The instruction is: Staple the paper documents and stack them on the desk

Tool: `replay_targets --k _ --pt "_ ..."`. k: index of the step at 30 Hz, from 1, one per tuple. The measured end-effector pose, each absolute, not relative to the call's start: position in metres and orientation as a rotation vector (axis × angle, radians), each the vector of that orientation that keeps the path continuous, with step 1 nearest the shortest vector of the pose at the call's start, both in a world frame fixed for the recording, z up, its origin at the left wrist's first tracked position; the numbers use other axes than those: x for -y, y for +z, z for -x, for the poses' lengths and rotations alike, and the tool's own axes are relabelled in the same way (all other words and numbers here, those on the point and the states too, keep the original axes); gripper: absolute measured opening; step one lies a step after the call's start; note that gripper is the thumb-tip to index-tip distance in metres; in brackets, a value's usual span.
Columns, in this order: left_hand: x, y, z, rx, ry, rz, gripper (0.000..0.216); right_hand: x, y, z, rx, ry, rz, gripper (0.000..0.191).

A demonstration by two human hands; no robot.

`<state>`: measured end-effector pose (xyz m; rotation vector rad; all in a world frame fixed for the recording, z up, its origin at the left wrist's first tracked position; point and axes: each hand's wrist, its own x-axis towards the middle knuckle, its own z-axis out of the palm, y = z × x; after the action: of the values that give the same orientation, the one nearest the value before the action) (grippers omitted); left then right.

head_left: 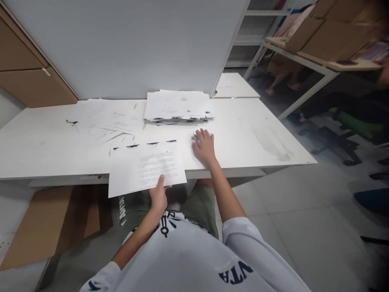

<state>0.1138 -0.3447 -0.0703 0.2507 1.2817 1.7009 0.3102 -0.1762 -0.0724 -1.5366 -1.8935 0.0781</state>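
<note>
Printed sheets of paper (152, 164) are gripped at their lower edge by my left hand (158, 198), thumb on top. The sheets tilt over the front of the desk, and dark torn-looking marks run along their far edge. Farther right, my right hand (205, 149) rests at the desk surface, its thumb and index finger around a small shiny metal object (194, 136). The fingers partly cover that object, so its kind is unclear. Just beyond this hand lies a thick stack of papers (178, 105) with uneven, dark-marked front edges.
Loose papers (112, 119) are scattered on the left of the white desk (240, 134). A grey panel (136, 48) rises behind it. Cardboard boxes (27, 83) stand at left, and an open carton (39, 219) sits below. Another table (319, 67) and a chair (337, 146) are at right.
</note>
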Motion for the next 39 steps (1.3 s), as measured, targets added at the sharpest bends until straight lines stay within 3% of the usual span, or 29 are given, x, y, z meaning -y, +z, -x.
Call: replay_targets --k 12,16,23,30,39 --pt "0.294 -0.047 -0.103 -1.203 1.475 -0.411 0.068 0.2 -0.061 -0.308 2.089 0.107 1.251 0.031" --pt "0.29 -0.047 -0.104 -1.261 1.434 -0.462 0.057 0.199 -0.063 -0.309 2.106 0.092 1.185 0.031" --pt "0.29 -0.057 -0.113 -1.292 1.165 -0.553 0.016 0.199 -0.063 -0.31 2.104 0.128 1.112 0.026" --pt "0.29 -0.059 -0.117 -1.32 1.126 -0.648 0.027 0.194 -0.07 -0.311 2.081 0.087 1.067 0.019" --pt "0.294 -0.057 -0.122 -1.367 1.14 -0.692 0.02 0.188 -0.075 -0.313 2.201 0.045 1.036 0.02"
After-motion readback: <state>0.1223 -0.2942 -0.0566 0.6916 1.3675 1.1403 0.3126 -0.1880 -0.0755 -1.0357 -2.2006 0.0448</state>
